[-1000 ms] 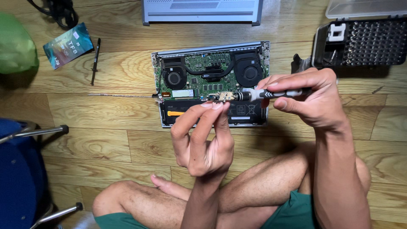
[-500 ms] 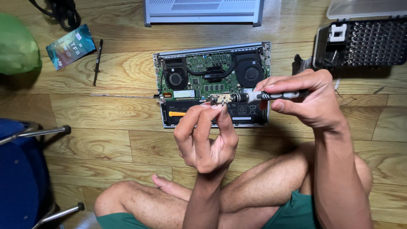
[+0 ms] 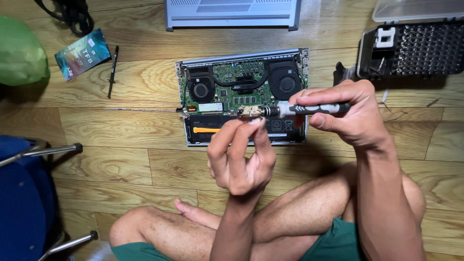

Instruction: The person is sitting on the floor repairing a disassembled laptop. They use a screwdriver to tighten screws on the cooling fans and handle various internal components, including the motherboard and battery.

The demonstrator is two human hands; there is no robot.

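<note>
Two hands meet mid-frame over the open laptop (image 3: pixel 241 77): left hand (image 3: pixel 239 154) pinches a small part (image 3: pixel 250 112), right hand (image 3: pixel 345 116) grips a screwdriver (image 3: pixel 309 108) tipped against it; steadiness matters.

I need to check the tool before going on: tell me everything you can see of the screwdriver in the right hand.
The screwdriver is a slim precision type with a grey and black handle and a silvery metal neck. It lies roughly level above the opened laptop, tip pointing to the person's left. The right hand grips its handle; the left hand pinches a small metallic part at its tip. The bit itself is too small to make out.
</note>
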